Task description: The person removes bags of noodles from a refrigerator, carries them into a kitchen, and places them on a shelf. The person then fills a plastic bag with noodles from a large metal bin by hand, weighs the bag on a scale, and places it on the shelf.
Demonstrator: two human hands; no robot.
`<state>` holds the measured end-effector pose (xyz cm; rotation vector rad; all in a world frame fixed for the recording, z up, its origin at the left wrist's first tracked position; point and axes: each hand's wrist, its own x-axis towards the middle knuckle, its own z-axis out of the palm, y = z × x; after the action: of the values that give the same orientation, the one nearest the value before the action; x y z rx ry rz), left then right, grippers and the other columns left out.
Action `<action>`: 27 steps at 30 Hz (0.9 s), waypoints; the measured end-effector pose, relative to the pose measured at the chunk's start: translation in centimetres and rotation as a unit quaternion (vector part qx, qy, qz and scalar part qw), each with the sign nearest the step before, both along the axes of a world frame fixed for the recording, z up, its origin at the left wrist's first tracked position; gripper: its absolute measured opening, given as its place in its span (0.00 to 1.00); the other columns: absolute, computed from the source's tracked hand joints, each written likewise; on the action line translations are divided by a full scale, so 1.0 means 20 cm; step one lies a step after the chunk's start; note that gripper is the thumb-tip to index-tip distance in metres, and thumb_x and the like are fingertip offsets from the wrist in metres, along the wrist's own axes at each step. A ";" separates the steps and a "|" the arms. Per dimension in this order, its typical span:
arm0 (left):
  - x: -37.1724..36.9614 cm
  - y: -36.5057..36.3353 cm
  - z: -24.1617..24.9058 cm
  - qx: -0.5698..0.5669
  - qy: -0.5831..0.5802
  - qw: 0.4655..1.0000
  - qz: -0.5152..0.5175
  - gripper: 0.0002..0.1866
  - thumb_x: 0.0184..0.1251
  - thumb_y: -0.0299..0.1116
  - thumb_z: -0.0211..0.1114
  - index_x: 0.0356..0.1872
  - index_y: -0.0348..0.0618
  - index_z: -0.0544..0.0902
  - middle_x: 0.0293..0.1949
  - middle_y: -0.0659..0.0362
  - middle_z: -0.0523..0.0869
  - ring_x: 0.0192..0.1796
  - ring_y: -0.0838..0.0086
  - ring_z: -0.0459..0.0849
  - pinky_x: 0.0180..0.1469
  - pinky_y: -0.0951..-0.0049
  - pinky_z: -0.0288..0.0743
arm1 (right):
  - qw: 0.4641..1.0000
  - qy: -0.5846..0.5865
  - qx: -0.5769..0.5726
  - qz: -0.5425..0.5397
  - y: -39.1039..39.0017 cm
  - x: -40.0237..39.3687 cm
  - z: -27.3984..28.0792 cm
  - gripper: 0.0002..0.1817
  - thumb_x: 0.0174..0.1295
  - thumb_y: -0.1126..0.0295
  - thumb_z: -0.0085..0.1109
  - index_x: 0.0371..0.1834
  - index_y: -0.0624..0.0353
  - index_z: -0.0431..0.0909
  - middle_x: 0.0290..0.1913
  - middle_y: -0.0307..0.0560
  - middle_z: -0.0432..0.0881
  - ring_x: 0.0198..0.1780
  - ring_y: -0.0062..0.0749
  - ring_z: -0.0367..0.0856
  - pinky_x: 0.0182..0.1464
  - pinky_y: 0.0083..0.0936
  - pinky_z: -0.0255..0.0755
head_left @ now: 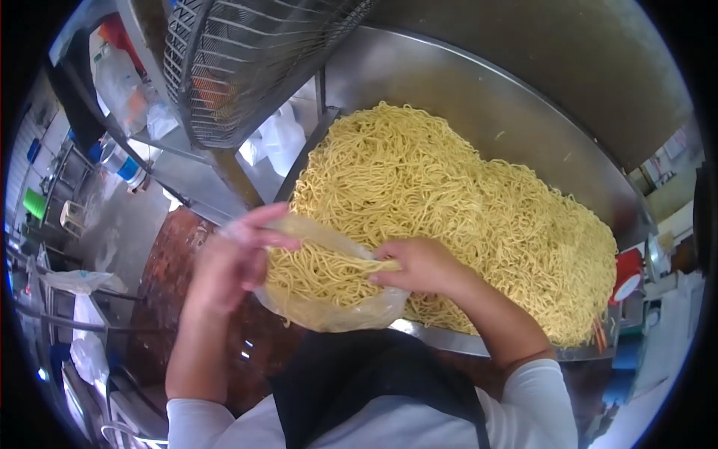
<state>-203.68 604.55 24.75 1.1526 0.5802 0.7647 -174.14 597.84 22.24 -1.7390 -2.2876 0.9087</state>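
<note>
A clear plastic bag (351, 314), partly filled with yellow noodles (318, 277), hangs in front of my apron at the near edge of a metal tray (449, 340). My left hand (243, 254) grips the bag's left side, its fingers reaching over the rim and slightly blurred. At the right side of the bag's mouth, my right hand (419, 266) pinches a few noodle strands that trail into the bag. A large heap of loose noodles (449, 202) fills much of the tray, right beyond both hands.
A wire-caged fan (247, 67) stands close at the upper left. Behind it are a shelf and a white plastic jug (283, 142). A red scale (627, 275) sits beyond the tray's right end. Wet reddish floor (168, 277) shows on the left.
</note>
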 end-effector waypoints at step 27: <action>0.03 0.02 -0.24 0.449 0.669 0.592 -0.010 0.20 0.61 0.48 0.60 0.24 0.40 0.85 0.24 0.48 0.84 0.31 0.53 0.84 0.37 0.55 0.77 | 0.922 0.056 0.226 -0.309 0.14 0.45 -0.25 0.24 0.64 0.55 0.62 0.17 0.63 0.73 0.14 0.48 0.68 0.17 0.31 0.62 0.23 0.33 0.61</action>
<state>-203.10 604.92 19.86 2.7026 1.4986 -0.1046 -165.17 600.56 17.22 -1.9252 -1.5338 0.3101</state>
